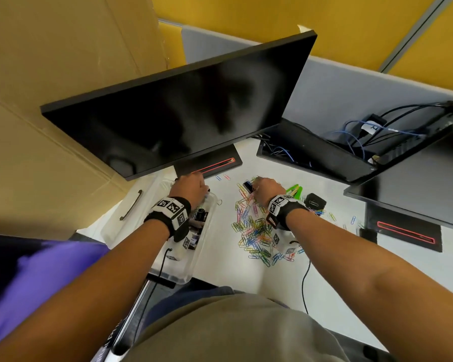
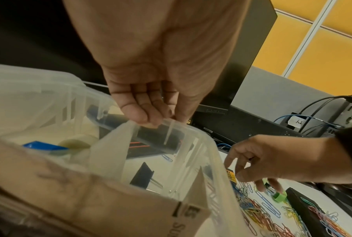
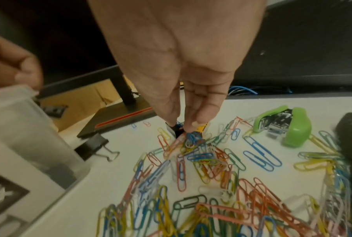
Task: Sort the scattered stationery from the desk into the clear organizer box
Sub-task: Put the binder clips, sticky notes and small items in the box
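R fingers point(image 3: 188, 126) pinched on paper clips point(image 3: 191, 139)

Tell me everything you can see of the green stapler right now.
The green stapler is small, with a glossy lime plastic shell and shiny metal inner parts. It lies on its side on the white desk, mouth gaping, at the far right edge of the paper clips. The right hand is not touching it.
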A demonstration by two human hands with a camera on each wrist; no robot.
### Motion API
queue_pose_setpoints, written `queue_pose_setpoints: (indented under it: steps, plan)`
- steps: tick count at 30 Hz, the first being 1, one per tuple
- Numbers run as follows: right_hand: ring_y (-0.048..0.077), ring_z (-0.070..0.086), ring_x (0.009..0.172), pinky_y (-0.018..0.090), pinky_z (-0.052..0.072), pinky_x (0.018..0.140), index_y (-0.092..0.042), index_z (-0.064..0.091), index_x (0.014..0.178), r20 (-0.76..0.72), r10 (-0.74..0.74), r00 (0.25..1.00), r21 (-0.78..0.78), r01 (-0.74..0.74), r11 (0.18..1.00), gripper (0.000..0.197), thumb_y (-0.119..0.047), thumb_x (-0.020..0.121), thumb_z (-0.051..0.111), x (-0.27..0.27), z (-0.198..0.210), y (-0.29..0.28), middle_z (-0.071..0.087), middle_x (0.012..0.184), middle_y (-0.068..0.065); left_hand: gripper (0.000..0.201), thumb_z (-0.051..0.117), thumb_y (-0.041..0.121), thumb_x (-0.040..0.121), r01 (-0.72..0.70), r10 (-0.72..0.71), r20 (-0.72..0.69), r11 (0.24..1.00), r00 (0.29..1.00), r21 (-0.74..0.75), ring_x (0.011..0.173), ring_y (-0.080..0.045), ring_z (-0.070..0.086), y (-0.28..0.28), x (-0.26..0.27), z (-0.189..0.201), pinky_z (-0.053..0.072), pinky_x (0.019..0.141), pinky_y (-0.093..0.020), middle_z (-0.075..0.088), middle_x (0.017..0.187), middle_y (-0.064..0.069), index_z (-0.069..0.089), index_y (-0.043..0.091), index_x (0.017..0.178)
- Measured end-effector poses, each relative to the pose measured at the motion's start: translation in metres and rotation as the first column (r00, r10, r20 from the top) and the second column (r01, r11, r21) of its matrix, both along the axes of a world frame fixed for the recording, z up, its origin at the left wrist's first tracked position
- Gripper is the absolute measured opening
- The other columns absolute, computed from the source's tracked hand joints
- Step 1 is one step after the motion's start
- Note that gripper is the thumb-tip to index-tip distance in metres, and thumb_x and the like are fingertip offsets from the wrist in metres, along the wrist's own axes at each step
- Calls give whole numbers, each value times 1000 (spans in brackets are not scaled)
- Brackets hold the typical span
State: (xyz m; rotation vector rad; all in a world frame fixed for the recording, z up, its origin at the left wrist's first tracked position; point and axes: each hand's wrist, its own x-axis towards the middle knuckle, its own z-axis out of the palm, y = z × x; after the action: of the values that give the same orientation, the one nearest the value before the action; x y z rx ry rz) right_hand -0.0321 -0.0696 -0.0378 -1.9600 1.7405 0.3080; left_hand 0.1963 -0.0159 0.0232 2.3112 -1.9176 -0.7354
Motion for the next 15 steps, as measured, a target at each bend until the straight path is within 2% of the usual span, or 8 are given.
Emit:
queue_pose_setpoints:
  steps: [3,6,11,15]
  plan:
    - [35,58,111,42,47,86,-17,49,132,-1,83,997,10,-83,996,38,-21,95,55,6,-8,-1,52,126,13,19,48,30,98,3,-3,26,1000,1000,-1,86,-25,55,-1,-1,-2,49,80,-37,60,88,-5,57,13,97]
    - [38,61,101,42,49,81,-20,42,138,-47,181,982,13,-181,983,47,-15,93,55,11,-12,-7,46,126,14,20,50,30,98,-14,14,46,1000,999,10,92,-28,60,-4,-3,-4,51,84,-39,65,94,-9,59,12,99]
    - [37,61,102,44,50,83,-16,41,138,-102,308,946,17,-308,951,47,-12,93,52,11,-17,-20,44,124,13,19,50,24,97,-31,31,18,1000,999,3,88,-31,63,-5,-3,-4,53,83,-41,67,91,-12,60,8,96]
    - [36,62,98,43,51,77,-16,44,133,-71,322,944,-7,-324,946,48,-21,89,64,9,-22,-21,47,118,12,17,47,25,97,-81,81,-62,997,995,-1,79,-26,61,-4,0,-2,50,73,-34,64,82,-8,56,12,91]
